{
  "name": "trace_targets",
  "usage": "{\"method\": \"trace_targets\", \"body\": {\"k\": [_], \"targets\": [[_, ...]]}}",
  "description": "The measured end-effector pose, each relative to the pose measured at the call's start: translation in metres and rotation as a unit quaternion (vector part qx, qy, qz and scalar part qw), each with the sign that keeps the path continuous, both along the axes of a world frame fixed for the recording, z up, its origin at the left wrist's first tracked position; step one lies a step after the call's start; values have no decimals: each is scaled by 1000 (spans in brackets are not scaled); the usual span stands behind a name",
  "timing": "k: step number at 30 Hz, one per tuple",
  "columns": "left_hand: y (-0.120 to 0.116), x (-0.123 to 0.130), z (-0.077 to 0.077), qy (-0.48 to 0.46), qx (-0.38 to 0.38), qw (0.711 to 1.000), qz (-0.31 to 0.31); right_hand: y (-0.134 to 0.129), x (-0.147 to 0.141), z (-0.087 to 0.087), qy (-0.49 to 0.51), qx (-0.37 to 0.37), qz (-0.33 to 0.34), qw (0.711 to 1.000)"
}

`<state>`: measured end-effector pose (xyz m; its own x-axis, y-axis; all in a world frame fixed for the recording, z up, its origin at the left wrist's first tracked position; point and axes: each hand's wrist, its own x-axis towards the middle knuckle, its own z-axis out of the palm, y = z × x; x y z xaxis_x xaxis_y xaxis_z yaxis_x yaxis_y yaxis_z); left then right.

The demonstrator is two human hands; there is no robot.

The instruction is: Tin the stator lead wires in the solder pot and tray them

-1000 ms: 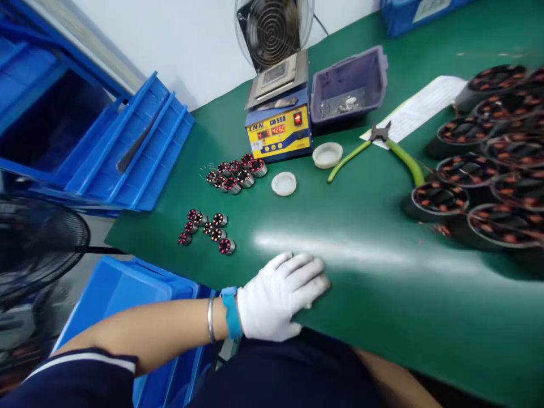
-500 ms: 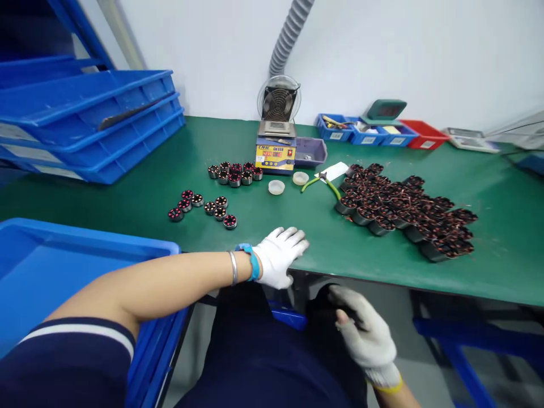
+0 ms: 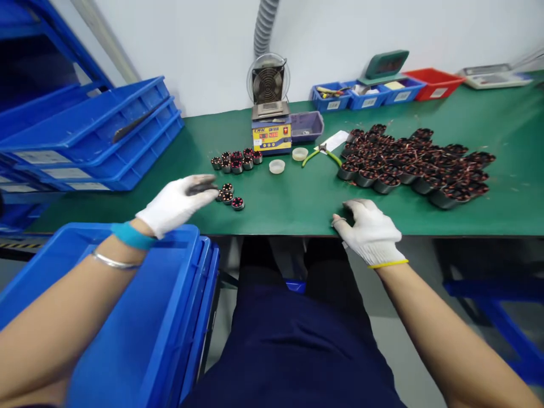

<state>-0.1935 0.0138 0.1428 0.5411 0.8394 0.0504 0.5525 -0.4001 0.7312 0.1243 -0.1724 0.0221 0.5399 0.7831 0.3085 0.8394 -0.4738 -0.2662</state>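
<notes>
Motor coils [image 3: 238, 203]: hold the metal, skip the copper

So the little round ones are on the green table [image 3: 293, 209], toward the front edge, just beside the left hand [image 3: 181, 201]. That grip is partly closed, thumb and fingertips close together, but the fingers hide what's between them, so I can't tell whether it's got one. Right hand [image 3: 368, 229] is at the front edge, loosely curled, thumb apart, nothing visible in it.

My guess: stiff, a bit heavy for their size, and those smooth metal sides might slip under gloved fingers. Copper up top looks like the delicate bit. I'd pinch the outer wall from opposite sides and keep fingertips off the windings.
</notes>
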Motion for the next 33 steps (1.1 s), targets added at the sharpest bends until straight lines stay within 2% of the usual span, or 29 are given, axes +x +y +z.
{"method": "trace_targets", "body": {"k": [2, 3, 5, 7, 9, 11, 14, 16, 18, 20, 25, 27, 29, 31, 32, 33], "targets": [[15, -21, -10, 10, 7, 997, 81, 8, 4, 11, 28, -60, 2, 998], [23, -27, -15, 22, 10, 993, 115, 14, 5, 16, 43, -73, 24, 996], [37, -31, -23, 53, 17, 985, 162, 32, 6, 24, 66, -49, 113, 990], [44, -27, -26, 90, 23, 981, 172, 56, 1, 27, 68, 23, 227, 971], [41, -16, -27, 140, 57, 978, 144, 81, -9, 25, 52, 95, 316, 942], [28, -1, -29, 192, 118, 972, 70, 103, -19, 20, 34, 135, 379, 915], [5, 25, -38, 281, 177, 942, -46, 121, -25, 9, 43, 156, 449, 879], [-5, 41, -45, 342, 178, 920, -63, 121, -23, 4, 71, 158, 452, 875], [-9, 53, -49, 382, 170, 907, -48, 115, -18, 1, 111, 162, 417, 887], [-8, 62, -51, 404, 159, 900, -33, 108, -13, 1, 152, 168, 384, 895], [-8, 73, -57, 439, 139, 887, -36, 106, -13, 1, 220, 158, 377, 886], [-11, 75, -58, 423, 123, 897, -39, 108, -15, 1, 244, 166, 373, 879], [-14, 79, -56, 350, 92, 932, -29, 110, -19, 1, 271, 190, 378, 865], [-14, 87, -50, 207, 24, 978, 4, 112, -23, 3, 315, 210, 389, 840], [-13, 93, -45, 121, -36, 992, 25, 113, -25, 4, 350, 209, 391, 825], [-11, 101, -40, 33, -113, 992, 42, 113, -26, 6, 398, 200, 384, 809]]}}
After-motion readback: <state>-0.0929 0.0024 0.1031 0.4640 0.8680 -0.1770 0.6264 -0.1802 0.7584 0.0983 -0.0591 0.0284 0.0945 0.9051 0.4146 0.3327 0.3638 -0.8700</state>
